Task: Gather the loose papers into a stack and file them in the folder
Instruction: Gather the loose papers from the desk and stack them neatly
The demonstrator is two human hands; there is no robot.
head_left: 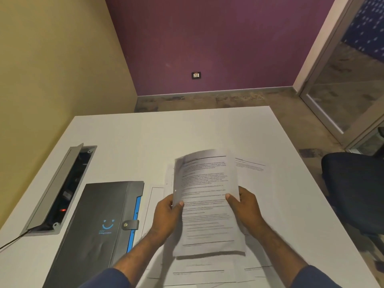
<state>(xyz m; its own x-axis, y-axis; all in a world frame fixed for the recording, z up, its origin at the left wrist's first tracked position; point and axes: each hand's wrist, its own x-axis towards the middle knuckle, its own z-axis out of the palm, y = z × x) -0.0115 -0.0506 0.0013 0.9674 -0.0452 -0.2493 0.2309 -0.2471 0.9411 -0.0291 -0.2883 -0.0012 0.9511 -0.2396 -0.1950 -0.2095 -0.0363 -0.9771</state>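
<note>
A stack of printed papers [204, 202] is lifted above the white table [124, 138], gripped by both hands. My left hand [166, 217] pinches its left edge and my right hand [246, 208] pinches its right edge. More loose sheets [199, 271] lie flat on the table under and in front of the stack, and one sheet [252, 169] lies farther right. A dark grey folder [97, 231] with a blue edge and a snap strap lies shut on the table to the left of my hands.
An open cable box [62, 190] with a raised grey lid is set into the table at the far left, a cable trailing from it. A dark chair [353, 192] stands at the table's right edge. Walls stand behind and to the left.
</note>
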